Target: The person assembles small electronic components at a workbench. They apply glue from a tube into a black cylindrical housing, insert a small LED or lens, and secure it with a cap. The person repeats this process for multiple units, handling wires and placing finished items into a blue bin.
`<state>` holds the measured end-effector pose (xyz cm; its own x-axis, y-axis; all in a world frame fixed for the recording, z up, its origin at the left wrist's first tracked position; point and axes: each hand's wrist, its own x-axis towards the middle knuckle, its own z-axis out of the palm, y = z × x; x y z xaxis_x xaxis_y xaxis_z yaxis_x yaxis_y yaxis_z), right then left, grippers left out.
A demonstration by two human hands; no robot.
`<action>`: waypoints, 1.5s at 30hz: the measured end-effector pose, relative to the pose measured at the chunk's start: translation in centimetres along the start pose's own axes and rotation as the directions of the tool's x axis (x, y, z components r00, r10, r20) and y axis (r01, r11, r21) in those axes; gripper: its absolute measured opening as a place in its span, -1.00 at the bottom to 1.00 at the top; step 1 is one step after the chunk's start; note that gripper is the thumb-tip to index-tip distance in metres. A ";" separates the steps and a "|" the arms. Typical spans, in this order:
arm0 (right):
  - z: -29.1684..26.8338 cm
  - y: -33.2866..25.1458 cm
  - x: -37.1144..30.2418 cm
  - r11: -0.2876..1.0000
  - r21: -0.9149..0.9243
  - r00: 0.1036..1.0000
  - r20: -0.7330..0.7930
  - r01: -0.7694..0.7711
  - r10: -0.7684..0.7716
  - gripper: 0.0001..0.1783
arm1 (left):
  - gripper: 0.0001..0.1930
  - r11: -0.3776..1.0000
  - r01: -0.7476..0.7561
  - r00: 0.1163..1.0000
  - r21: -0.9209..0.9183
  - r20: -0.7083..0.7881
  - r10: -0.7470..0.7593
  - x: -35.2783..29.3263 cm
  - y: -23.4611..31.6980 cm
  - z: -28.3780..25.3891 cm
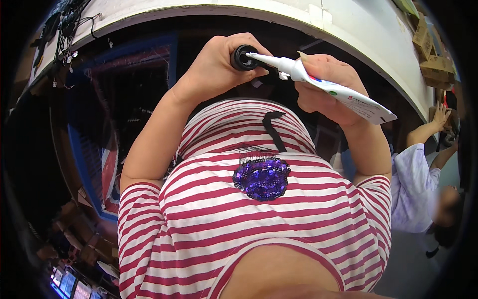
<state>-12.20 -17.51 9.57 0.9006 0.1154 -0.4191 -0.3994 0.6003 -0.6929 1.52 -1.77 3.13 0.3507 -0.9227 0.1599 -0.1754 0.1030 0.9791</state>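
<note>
My left hand [211, 67] is closed around a small black round part [242, 57], held up in front of my chest. My right hand [326, 87] grips a white squeeze tube [348, 97] with a long white nozzle. The nozzle tip touches the open end of the black part. Both hands meet just below a white curved table edge [348, 25]. My red-and-white striped shirt [249, 219] with a purple sequin patch fills the lower middle of the view. Most of the black part is hidden inside my fingers.
Another person in a pale lilac sleeve [413, 184] stands at the right, arm raised toward cardboard boxes [430, 50]. Black cables [64, 25] hang at the upper left. A blue-framed rack [79, 144] is at the left, small screens [67, 284] at the bottom left.
</note>
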 end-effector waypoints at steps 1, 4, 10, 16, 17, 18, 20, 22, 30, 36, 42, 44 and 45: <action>0.1 0.0 0.1 1.000 -0.011 1.000 -0.002 -0.006 0.006 -0.70 | -0.81 1.000 -0.006 1.000 0.015 0.001 0.006 -0.1 0.0 0.0; 0.1 0.2 0.2 0.995 -0.094 0.999 -0.025 0.030 -0.033 -0.71 | -0.81 0.998 -0.011 1.000 0.061 0.000 0.011 -0.2 0.1 -0.1; 0.9 0.4 0.4 0.988 -0.151 0.984 -0.180 -0.008 -0.019 -0.73 | -0.84 0.993 -0.082 0.995 0.085 -0.052 0.086 -0.2 0.0 0.5; 1.1 -1.0 0.6 0.932 -0.359 0.994 -0.110 -0.043 0.004 -0.69 | -0.84 0.995 -0.078 0.994 0.058 -0.078 0.082 0.1 -0.2 0.6; 1.1 -1.0 0.7 0.936 -0.350 0.991 -0.133 -0.049 0.002 -0.69 | -0.83 0.997 -0.060 0.995 0.051 -0.082 0.064 0.1 -0.1 0.5; 1.0 -0.8 0.7 0.939 -0.341 0.988 -0.155 -0.054 0.000 -0.68 | -0.83 0.999 -0.044 0.996 0.026 -0.073 0.045 0.2 -0.2 0.4; 0.7 -1.2 0.8 0.935 -0.340 0.984 -0.174 -0.104 0.046 -0.68 | -0.83 0.999 -0.031 0.996 0.018 -0.083 0.033 0.4 -0.2 0.3; 0.4 -1.5 1.1 0.949 -0.306 0.993 -0.108 -0.078 0.047 -0.69 | -0.83 1.000 -0.027 0.996 -0.009 -0.084 0.026 0.6 -0.3 0.2; -2.3 -3.8 2.1 0.997 -0.070 0.987 0.161 0.027 -0.016 -0.69 | -0.73 0.980 0.186 0.974 -0.073 -0.120 -0.194 2.3 1.6 -0.6; -6.2 -11.1 7.0 0.646 -0.697 0.829 -0.134 0.311 -0.544 -0.63 | -0.45 0.876 0.092 0.994 -0.473 -0.013 -0.112 2.2 0.8 -1.2; -11.1 -15.4 13.3 -0.098 -0.970 0.660 -0.077 -0.224 -0.747 -0.60 | -0.49 0.938 0.090 0.982 -0.335 -0.129 -0.141 1.6 1.8 -1.6; -8.4 -14.8 12.9 -0.350 -0.860 0.528 0.115 -0.372 -0.842 -0.55 | -0.47 0.948 0.069 0.967 -0.310 -0.214 -0.140 1.9 2.1 -2.0; -6.4 -14.5 11.7 -0.372 -0.881 0.594 0.137 -0.294 -0.793 -0.52 | -0.45 0.945 0.077 0.958 -0.318 -0.240 -0.159 1.9 2.2 -2.2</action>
<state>3.08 -29.97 10.95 0.8748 -0.2994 0.3808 -0.2673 -0.9540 -0.1360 3.86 -2.42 5.84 0.5843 -0.8110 0.0275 0.1537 0.1439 0.9776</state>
